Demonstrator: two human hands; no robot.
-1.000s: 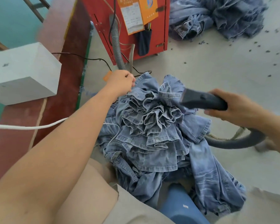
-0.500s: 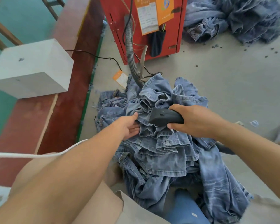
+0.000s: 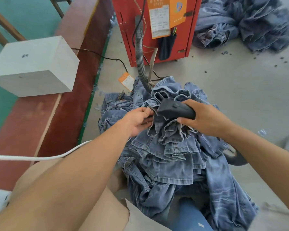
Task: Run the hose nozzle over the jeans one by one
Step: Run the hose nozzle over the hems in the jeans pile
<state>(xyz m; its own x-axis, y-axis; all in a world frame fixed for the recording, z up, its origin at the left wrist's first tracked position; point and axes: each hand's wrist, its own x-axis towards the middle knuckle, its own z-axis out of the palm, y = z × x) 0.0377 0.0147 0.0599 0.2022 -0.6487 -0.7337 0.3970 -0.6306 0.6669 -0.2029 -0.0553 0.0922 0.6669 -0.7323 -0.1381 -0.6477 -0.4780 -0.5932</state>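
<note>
My right hand (image 3: 205,120) is wrapped around the dark hose nozzle (image 3: 174,109), its mouth pressed against the gathered hems at the top of the jeans pile (image 3: 170,147). My left hand (image 3: 137,120) pinches one hem just left of the nozzle tip; the fingertips are partly buried in folds. The pile sits on the floor in the middle of the scene, its near edge hidden behind my knees. The ribbed hose (image 3: 139,52) runs from the far red machine (image 3: 157,27) down into the denim, where I lose it. A second denim heap (image 3: 244,22) lies far right, cut off by the frame.
</note>
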